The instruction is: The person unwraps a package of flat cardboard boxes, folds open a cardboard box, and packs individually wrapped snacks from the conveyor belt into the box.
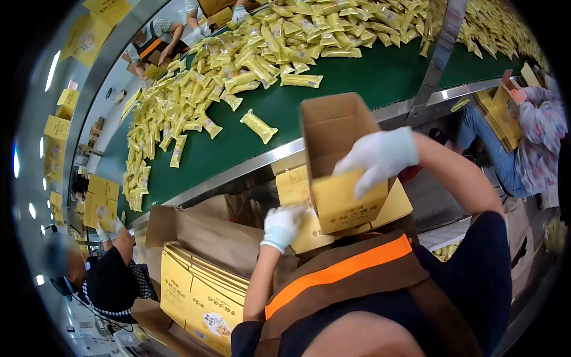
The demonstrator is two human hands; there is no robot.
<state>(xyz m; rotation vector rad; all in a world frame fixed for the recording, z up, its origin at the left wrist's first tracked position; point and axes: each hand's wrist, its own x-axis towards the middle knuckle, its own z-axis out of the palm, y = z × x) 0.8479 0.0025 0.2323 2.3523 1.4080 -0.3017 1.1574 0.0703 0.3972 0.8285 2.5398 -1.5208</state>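
Observation:
An open cardboard box [351, 205], yellow outside with printed characters and plain brown inside, stands tilted in front of me at the belt's edge. My right hand [380, 157], in a white glove, is closed over its right side, with the fingers over the yellow front panel. My left hand [282, 227], gloved too, is low at the box's left side; its fingertips are blurred close to the edge. Beneath the box are more yellow cartons [392, 208]. A stack of flattened yellow cartons [199, 291] stands upright in a large brown carton [163, 226] at my left.
Many yellow-wrapped snack packs [259, 126] lie heaped on the green conveyor belt [250, 157], which has a metal rim [285, 152]. A metal post [440, 53] rises at the right. Co-workers handle cartons at the left [113, 268], the far side [157, 44] and the right [538, 131].

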